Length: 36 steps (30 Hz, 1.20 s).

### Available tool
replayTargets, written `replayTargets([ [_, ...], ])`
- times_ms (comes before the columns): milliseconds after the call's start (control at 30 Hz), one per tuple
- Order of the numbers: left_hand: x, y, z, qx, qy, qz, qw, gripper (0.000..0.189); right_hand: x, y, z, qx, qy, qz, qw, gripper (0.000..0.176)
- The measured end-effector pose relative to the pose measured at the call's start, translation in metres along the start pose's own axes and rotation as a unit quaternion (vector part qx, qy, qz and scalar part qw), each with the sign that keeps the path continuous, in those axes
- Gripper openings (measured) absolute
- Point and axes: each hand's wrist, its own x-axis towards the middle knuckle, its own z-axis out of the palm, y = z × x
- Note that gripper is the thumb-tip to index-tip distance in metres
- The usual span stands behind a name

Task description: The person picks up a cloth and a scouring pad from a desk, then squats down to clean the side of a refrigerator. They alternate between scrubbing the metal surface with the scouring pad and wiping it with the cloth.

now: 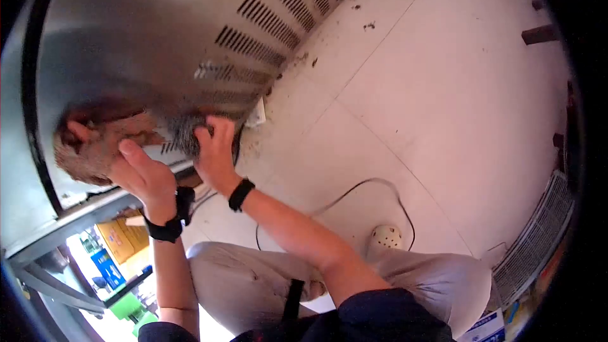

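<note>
My left hand (pixel 147 178) is closed on a bunched brown cloth (pixel 101 155), thumb uppermost, with most of its fingers hidden by the cloth. The cloth lies against the lower part of a metal panel (pixel 139 38). Just to the right, my right hand (pixel 217 155) grips a dark grey steel wool scourer (pixel 185 134), pressed to the panel near its slotted vents (pixel 253 41). Smeared grey marks show on the panel around the scourer. Both wrists wear black bands.
A dark cable (pixel 354 185) curves over the pale tiled floor (pixel 392 101), past a perforated shoe (pixel 386 237). Dark debris (pixel 369 26) dots the floor along the panel's base. At right lies a grey grille (pixel 532 240). A metal frame (pixel 57 285) and boxes (pixel 120 244) are at lower left.
</note>
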Motion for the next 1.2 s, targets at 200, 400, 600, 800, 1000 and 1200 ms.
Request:
replayTargets([
  [200, -0.023, -0.023, 0.003, 0.024, -0.024, 0.113, 0.993, 0.064, 0.204, 0.049, -0.112, -0.289, 0.308, -0.090, 0.902, 0.066],
  [400, -0.056, 0.004, 0.003, 0.167, -0.278, 0.185, 0.928, 0.044, 0.218, 0.053, -0.163, 0.080, 0.385, 0.053, 0.918, 0.048],
  [600, -0.014, 0.047, 0.060, 0.060, -0.229, 0.244, 0.941, 0.028, 0.180, 0.058, -0.148, 0.104, 0.487, 0.166, 0.851, 0.052],
  [800, 0.029, 0.121, 0.169, 0.038, -0.205, 0.214, 0.954, 0.028, 0.191, 0.067, -0.229, 0.108, 0.558, 0.108, 0.815, 0.052],
  [1000, -0.064, 0.008, 0.145, -0.005, -0.192, 0.355, 0.915, 0.041, 0.154, 0.079, -0.269, 0.100, 0.567, 0.127, 0.808, 0.046],
  [1200, 0.034, 0.084, 0.145, 0.149, -0.208, 0.418, 0.871, 0.037, 0.131, 0.071, -0.242, 0.082, 0.559, 0.137, 0.814, 0.049],
])
